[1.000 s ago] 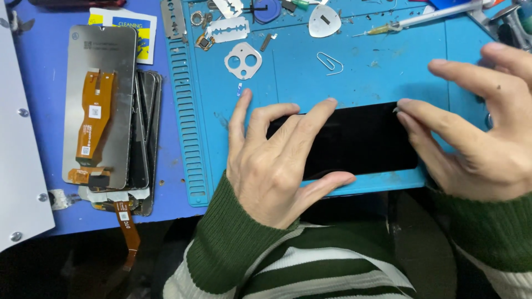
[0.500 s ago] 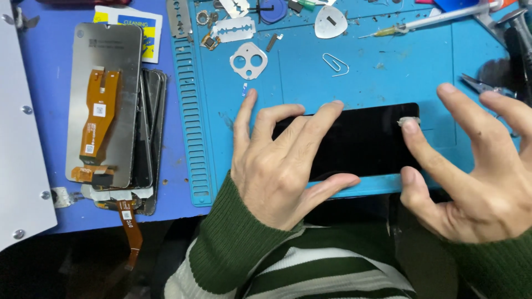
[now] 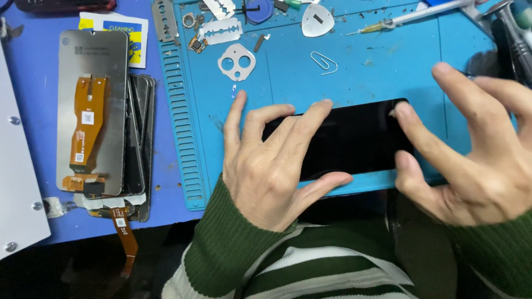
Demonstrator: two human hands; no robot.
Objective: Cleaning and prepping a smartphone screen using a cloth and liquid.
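A black phone [image 3: 360,138] lies screen-up, lengthwise, on the blue work mat [image 3: 377,61] near its front edge. My left hand [image 3: 266,166] rests flat over the phone's left half, with the fingers spread on the glass and the thumb hooked at the lower edge. My right hand [image 3: 476,160] is at the phone's right end. Its index fingertip touches the top right corner and its thumb presses the right edge, while the other fingers are lifted. Both sleeves are green with white stripes.
A stack of display panels [image 3: 94,111] with orange flex cables lies left of the mat. On the mat's far part are a metal camera frame [image 3: 236,61], a paperclip [image 3: 323,62], razor blades [image 3: 220,30], a white pick [image 3: 317,19] and a thin syringe-like tool [image 3: 399,21]. Dark tools [image 3: 515,33] lie at the far right.
My right hand let go of the phone's end, spread its fingers, then came back with index finger and thumb on the right edge. My left hand stayed pressed on the phone.
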